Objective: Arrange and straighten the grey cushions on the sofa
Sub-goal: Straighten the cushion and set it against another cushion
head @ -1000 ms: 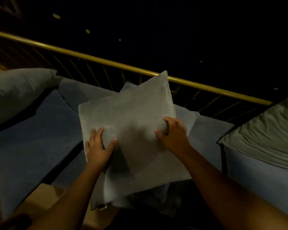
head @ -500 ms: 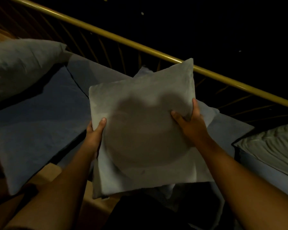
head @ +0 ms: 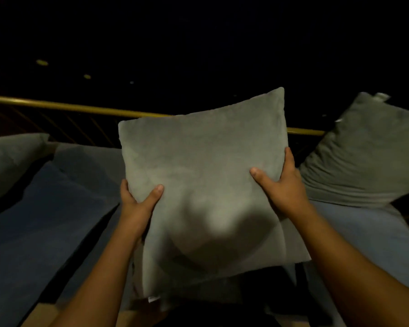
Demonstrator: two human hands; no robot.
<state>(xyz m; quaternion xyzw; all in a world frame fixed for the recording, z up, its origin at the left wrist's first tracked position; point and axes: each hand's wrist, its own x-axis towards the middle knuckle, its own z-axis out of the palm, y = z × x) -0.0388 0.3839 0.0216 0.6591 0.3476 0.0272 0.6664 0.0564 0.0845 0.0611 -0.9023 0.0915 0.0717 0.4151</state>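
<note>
A square grey cushion [head: 206, 175] is held up in the middle of the view, its face towards me and slightly tilted. My left hand [head: 137, 204] grips its left edge with the thumb on the front. My right hand [head: 282, 185] grips its right edge the same way. A round shadow falls on the cushion's lower half. Another grey cushion [head: 359, 156] leans at the right on a pale seat pad [head: 364, 237]. A third grey cushion [head: 7, 161] lies at the far left. What lies under the held cushion is hidden.
Blue seat pads [head: 40, 227] of the sofa stretch along the left. A yellow rail [head: 80, 109] with thin slats runs behind the sofa. Beyond it everything is dark. The scene is dimly lit.
Both hands have shifted from the cushion's face to its side edges and lifted it higher and more upright. The view has turned right, so the right-hand cushion shows more fully.
</note>
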